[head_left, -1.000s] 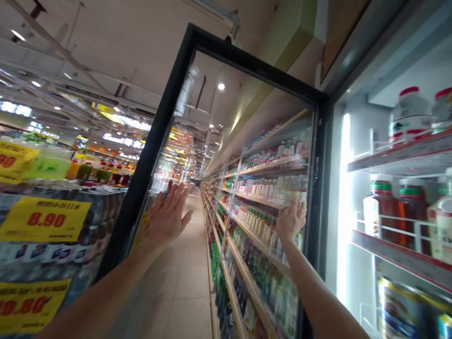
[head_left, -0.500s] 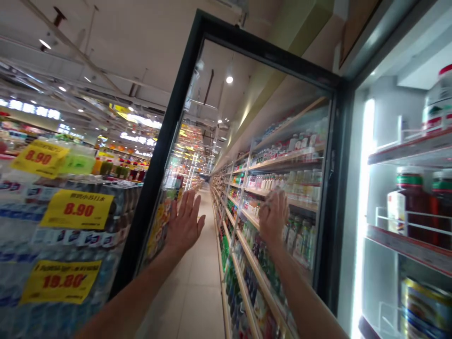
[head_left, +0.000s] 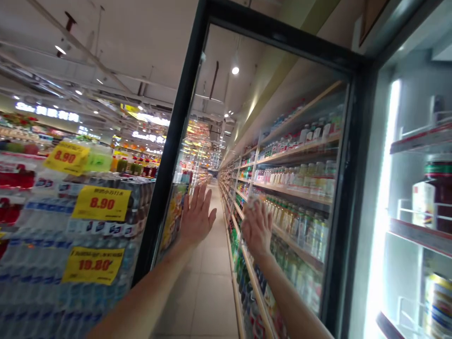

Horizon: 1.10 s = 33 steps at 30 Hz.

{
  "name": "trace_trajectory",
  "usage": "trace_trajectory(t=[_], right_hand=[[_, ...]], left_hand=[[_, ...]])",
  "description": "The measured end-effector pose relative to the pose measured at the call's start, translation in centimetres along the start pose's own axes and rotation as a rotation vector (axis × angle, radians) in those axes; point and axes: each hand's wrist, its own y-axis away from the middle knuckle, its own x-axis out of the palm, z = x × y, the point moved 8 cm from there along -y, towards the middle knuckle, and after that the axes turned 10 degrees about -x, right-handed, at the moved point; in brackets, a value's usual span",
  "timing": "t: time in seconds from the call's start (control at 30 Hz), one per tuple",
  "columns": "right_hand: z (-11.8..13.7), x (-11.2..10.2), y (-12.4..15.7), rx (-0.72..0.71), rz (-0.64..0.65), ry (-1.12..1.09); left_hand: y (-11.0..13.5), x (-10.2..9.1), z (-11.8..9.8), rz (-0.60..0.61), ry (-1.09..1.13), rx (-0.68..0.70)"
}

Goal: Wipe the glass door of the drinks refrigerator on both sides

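A dark-framed glass door (head_left: 282, 36) stands swung out from a lit display cooler. My left hand (head_left: 198, 217) lies flat with its fingers spread against the pane, near the door's outer frame. On the same glass, farther right, my right hand (head_left: 257, 230) presses a pale, crumpled cloth (head_left: 253, 203). The cloth is small and blurred, mostly covered by the fingers. Shelves of bottles show in and through the glass behind both hands.
At left rise stacked packs of bottled water (head_left: 38, 263) with yellow price signs (head_left: 102, 203). The cooler's shelves (head_left: 422, 235) with bottles and a can are at right, beside a bright light strip (head_left: 383, 197). A tiled floor (head_left: 201, 292) shows below the hands.
My right hand has slid left across the glass with the cloth, closer to my left hand. The left hand stays flat on the pane. The view has turned slightly left.
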Motion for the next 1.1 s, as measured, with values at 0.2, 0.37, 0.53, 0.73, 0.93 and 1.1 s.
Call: trace_trajectory(t=[0.2, 0.37, 0.53, 0.73, 0.93, 1.1], right_hand=[[-5.0, -3.1, 2.2, 0.29, -0.16, 0.161], [-5.4, -3.6, 1.7, 0.252, -0.209, 0.128], [-3.9, -2.2, 2.3, 0.154, -0.063, 0.103], [-8.9, -4.7, 2.8, 0.438, -0.267, 0.173], [0.1, -0.5, 1.5, -0.115, 0.057, 0.069], [-7.0, -3.9, 3.0, 0.422, -0.164, 0.195]], left_hand=[[0.1, -0.2, -0.1, 0.007, -0.005, 0.001], [0.1, -0.6, -0.3, -0.027, -0.027, 0.003], [0.2, -0.8, -0.2, -0.023, -0.009, 0.005], [0.1, -0.7, -0.4, -0.04, -0.042, 0.003], [0.9, -0.6, -0.6, -0.005, -0.004, 0.021], [3.2, -0.7, -2.1, 0.038, 0.009, 0.102]])
